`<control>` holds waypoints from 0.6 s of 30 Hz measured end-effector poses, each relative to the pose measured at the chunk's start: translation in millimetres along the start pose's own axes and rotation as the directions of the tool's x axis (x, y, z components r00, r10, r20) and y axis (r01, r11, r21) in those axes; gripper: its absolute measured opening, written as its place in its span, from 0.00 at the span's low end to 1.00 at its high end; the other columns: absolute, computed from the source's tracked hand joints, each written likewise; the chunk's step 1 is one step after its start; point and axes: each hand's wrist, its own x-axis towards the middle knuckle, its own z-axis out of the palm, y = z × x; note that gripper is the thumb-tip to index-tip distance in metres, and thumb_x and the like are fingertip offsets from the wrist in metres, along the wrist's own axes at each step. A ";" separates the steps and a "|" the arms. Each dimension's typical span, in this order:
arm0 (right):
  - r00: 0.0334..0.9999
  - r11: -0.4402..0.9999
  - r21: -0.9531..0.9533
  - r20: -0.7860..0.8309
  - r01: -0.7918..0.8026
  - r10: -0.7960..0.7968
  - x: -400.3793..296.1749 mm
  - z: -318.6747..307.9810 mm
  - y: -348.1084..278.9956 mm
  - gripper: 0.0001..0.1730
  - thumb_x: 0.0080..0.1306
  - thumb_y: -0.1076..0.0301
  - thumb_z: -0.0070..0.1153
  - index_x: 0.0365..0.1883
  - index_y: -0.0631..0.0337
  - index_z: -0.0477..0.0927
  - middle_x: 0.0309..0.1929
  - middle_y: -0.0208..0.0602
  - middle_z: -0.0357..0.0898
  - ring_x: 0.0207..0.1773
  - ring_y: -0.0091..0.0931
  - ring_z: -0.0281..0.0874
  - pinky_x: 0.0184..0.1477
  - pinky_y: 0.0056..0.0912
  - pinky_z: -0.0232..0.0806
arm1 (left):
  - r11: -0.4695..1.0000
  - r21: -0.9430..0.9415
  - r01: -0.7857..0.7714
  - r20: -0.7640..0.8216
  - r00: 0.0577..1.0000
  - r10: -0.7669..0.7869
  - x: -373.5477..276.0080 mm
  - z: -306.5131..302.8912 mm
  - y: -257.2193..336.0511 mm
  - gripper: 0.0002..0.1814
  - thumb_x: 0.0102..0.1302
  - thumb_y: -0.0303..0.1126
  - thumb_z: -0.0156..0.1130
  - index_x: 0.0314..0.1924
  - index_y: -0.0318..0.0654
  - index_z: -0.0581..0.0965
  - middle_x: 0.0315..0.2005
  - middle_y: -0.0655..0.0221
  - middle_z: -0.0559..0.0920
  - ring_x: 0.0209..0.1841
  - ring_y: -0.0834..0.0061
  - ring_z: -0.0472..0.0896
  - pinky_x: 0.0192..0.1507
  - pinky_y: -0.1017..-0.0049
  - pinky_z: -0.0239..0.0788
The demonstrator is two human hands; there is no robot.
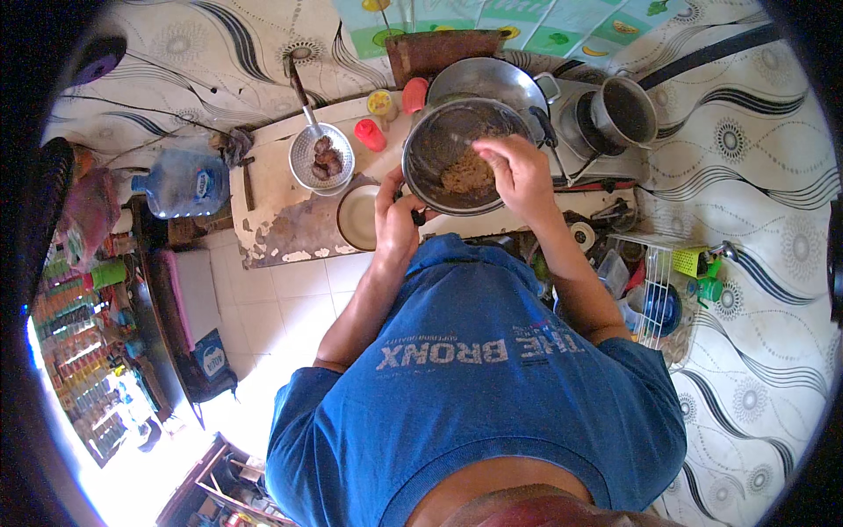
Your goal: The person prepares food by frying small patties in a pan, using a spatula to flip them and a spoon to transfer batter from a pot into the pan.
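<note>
My left hand [397, 221] grips the dark handle of a metal pot [435, 115], which is tilted towards me above the counter. Brown, crumbly food [471, 172] lies in its lower part, and dark residue coats the inside wall. Over the pot's mouth, my right hand [517, 171] has its fingers pinched around what looks like a thin utensil, mostly hidden. Beside my left hand is a pale plate with a dark rim [359, 217]. A perforated metal skimmer [306, 161] holding several dark brown pieces [326, 161] rests to the left.
Behind the pot stands a large metal wok [484, 76]. A saucepan [624, 112] sits at the stove's right. A red bottle [370, 135] and a yellow-topped cup [380, 103] are on the worn counter [263, 171]. A blue water jug [184, 184] lies left; a wire rack [655, 296] stands right.
</note>
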 end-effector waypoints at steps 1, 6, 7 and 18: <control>0.999 1.000 -0.023 -0.044 -0.021 0.020 4.0 0.9 -4.9 0.06 0.65 0.71 0.60 0.40 0.60 0.84 0.31 0.40 0.84 0.33 0.38 0.81 0.37 0.38 0.72 | 1.000 -0.003 -0.001 0.015 1.000 0.001 1.0 -2.1 -0.5 0.33 0.52 0.14 0.44 0.62 0.30 0.67 0.53 0.58 0.73 0.45 0.64 0.82 0.42 0.64 0.84; 0.989 0.997 -0.059 0.141 0.053 -0.044 -0.2 13.4 10.6 0.07 0.65 0.65 0.60 0.39 0.54 0.84 0.31 0.38 0.84 0.34 0.38 0.81 0.37 0.42 0.73 | 1.000 -0.005 0.028 -0.035 0.999 -0.028 -5.1 6.1 7.4 0.33 0.52 0.14 0.44 0.62 0.30 0.67 0.54 0.58 0.73 0.47 0.63 0.82 0.43 0.63 0.84; 0.992 0.998 -0.039 0.122 0.039 -0.034 -1.9 11.6 11.2 0.07 0.65 0.65 0.60 0.39 0.54 0.84 0.31 0.38 0.84 0.35 0.38 0.81 0.37 0.42 0.73 | 1.000 0.003 0.024 -0.035 0.999 -0.024 -5.3 6.0 7.7 0.33 0.52 0.15 0.44 0.62 0.30 0.67 0.54 0.59 0.73 0.48 0.63 0.81 0.44 0.61 0.84; 0.990 0.998 -0.004 0.128 0.056 -0.055 0.3 8.9 6.4 0.09 0.64 0.68 0.60 0.43 0.54 0.84 0.33 0.35 0.86 0.35 0.37 0.82 0.38 0.40 0.74 | 0.999 0.039 0.026 0.005 1.000 -0.027 0.2 -4.4 0.6 0.33 0.52 0.16 0.43 0.63 0.32 0.66 0.52 0.58 0.75 0.47 0.63 0.81 0.42 0.62 0.84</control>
